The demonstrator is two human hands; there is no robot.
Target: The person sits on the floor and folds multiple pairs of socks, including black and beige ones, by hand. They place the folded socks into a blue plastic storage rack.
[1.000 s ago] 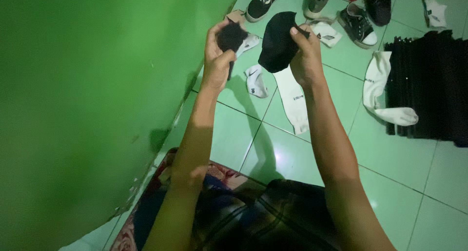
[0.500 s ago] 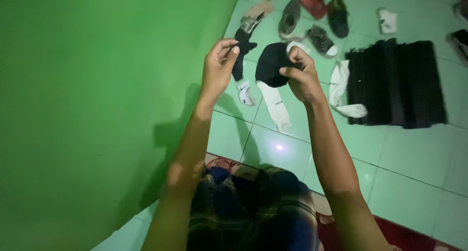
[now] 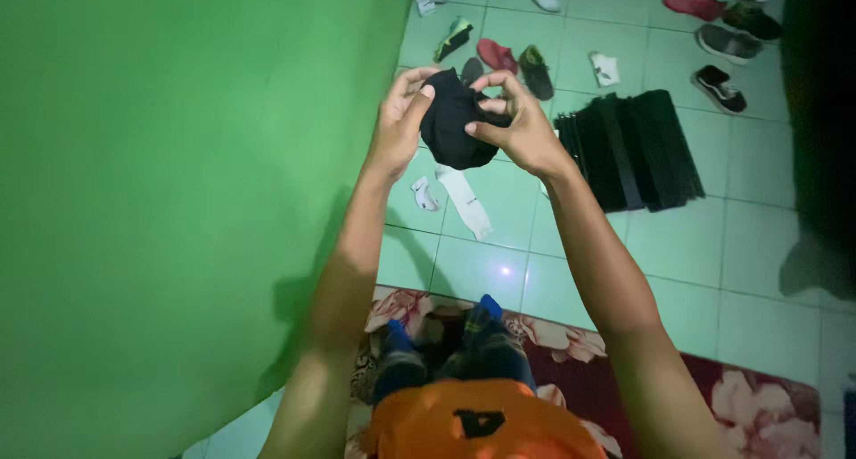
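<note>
Both my hands are raised in front of me and hold one bundle of black socks [image 3: 453, 124]. My left hand [image 3: 399, 124] grips its left side with thumb and fingers. My right hand [image 3: 514, 124] pinches its right side, fingers curled over the top. The bundle hangs in the air above the green tiled floor [image 3: 678, 254]. Below it on the tiles lie a long white sock [image 3: 467, 202] and a short white sock [image 3: 424, 194].
A green wall [image 3: 178, 200] fills the left. A black folded rack [image 3: 631, 148] lies on the floor to the right. Several shoes [image 3: 517, 62] and white socks [image 3: 604, 68] are scattered farther off. A red floral mat [image 3: 713, 396] lies under my legs.
My two hands have come together: the black sock from the left hand now joins the black one in the right as one bundle. The view has pulled back, showing more floor.
</note>
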